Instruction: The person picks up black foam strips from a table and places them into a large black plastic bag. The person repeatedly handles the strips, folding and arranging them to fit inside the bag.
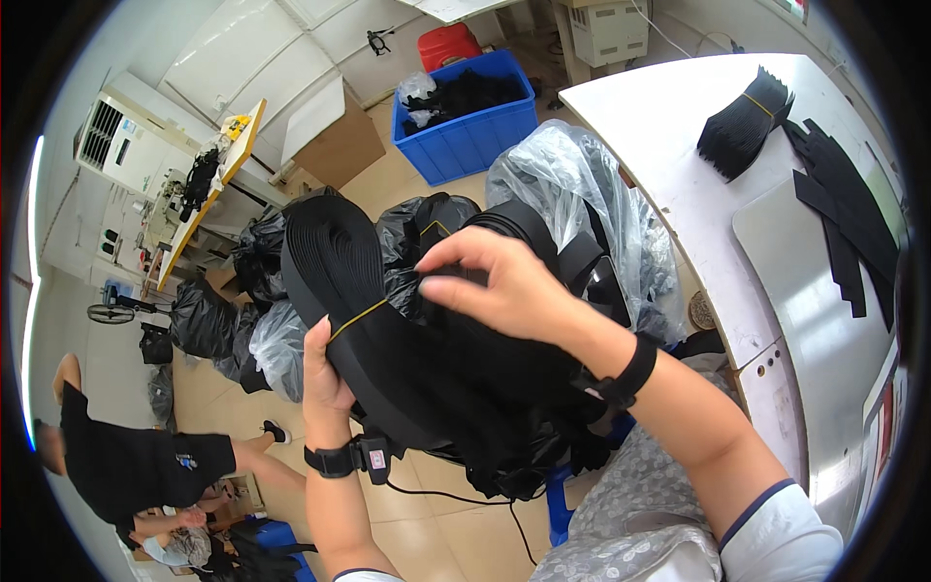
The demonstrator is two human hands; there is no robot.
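A thick bundle of folded black fabric straps (338, 254) with a yellow band (358, 320) around it stands tilted in front of me. My left hand (327, 364) grips its near side, with the thumb beside the band. My right hand (502, 284) is raised to the right of the bundle, thumb and forefinger apart and nothing seen between them. Behind and below this hand lie more black straps (516, 225), some rolled. A second yellow band shows on a black bundle (444, 214) farther back. The bundle hides the fingers of my left hand.
On the right is a white table (654, 94) with a banded strap stack (749, 124) and loose black strips (836, 211). A blue crate (469, 138) of black material stands ahead, near plastic bags (560, 160). People (138, 465) are at the lower left. A cable (451, 497) hangs below.
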